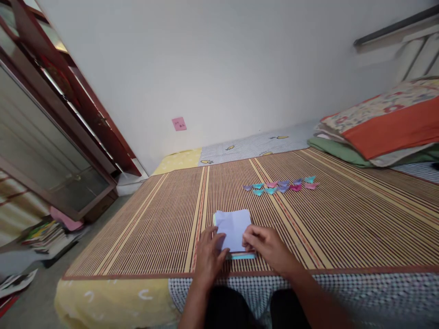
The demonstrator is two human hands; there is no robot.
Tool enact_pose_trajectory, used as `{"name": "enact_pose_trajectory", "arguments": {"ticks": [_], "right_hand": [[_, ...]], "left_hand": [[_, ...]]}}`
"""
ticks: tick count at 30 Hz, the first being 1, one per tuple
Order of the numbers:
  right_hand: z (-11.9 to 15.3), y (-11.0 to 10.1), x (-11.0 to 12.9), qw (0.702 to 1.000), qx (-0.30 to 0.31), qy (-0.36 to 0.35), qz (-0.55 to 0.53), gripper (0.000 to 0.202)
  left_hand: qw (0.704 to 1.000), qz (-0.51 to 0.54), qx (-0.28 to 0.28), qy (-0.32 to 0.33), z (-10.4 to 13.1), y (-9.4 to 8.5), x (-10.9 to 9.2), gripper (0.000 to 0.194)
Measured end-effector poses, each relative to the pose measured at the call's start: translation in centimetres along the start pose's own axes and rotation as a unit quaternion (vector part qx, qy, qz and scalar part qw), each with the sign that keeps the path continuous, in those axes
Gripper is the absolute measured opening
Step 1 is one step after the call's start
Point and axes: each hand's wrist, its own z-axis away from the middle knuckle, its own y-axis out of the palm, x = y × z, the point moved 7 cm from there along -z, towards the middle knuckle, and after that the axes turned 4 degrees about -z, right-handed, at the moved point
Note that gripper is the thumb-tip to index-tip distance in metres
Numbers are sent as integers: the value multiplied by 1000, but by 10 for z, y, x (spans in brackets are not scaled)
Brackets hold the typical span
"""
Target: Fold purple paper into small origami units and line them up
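Observation:
A pale lavender sheet of paper (233,226) lies on a small stack of coloured paper (244,256), whose light blue edge shows at the near side. My left hand (210,250) rests on the sheet's left side with fingers apart. At the right edge, my right hand (266,244) has its fingers curled and pressed together on the sheet; the fingertips are partly hidden. Beyond the stack, several small folded paper shapes (270,190) in blue, turquoise, purple and pink stand in two rows.
A striped woven mat (164,219) covers the bed. Folded bedding with an orange and floral pillow (394,123) is piled at the right. A pink note (179,124) is on the white wall. Magazines (43,235) are stacked at the left, below a glazed door (55,151).

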Motion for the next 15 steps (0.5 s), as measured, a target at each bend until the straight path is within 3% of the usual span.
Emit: {"name": "enact_pose_trajectory", "arguments": {"ticks": [2, 4, 6, 10, 15], "right_hand": [[6, -18, 5, 999, -17, 5, -33, 38], [9, -43, -7, 990, -115, 40, -67, 37], [9, -55, -27, 983, -164, 66, -55, 37], [9, -46, -66, 981, -163, 100, -28, 37], [12, -25, -74, 988, -120, 92, -12, 30]], "left_hand": [[1000, -6, 0, 14, -3, 1, -12, 42], [1000, -4, 4, 29, -6, 7, -24, 41], [999, 18, 28, 38, -9, 20, -34, 41], [997, 41, 56, 28, -14, 46, -42, 44], [994, 81, 69, 1, -17, 56, -35, 33]]}}
